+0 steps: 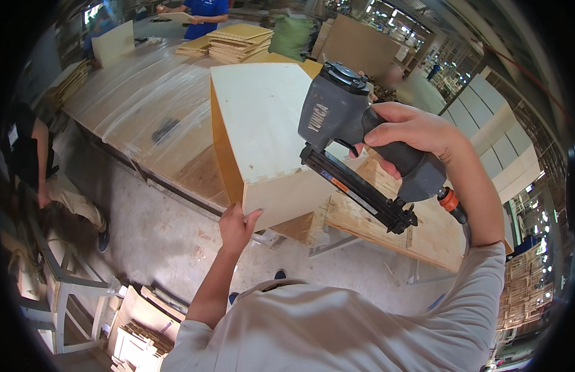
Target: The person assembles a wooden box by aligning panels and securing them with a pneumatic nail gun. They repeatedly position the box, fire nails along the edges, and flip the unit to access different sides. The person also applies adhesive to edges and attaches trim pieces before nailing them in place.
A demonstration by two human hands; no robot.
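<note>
My grey pneumatic nail gun (362, 142) points nose-down at the top face of a pale plywood box (269, 142), its long magazine slanting down to my right and its head tilted up and away. The box rests on a long plastic-covered workbench (138, 99) in a woodworking shop, with stacked boards (238, 40) at the far end. My right hand (411, 133) is wrapped tight around the gun's handle; my left hand (236, 226) clasps the box's near lower corner.

Nail gun (362, 142) right of box (269, 142); box on workbench (145, 99).
</note>
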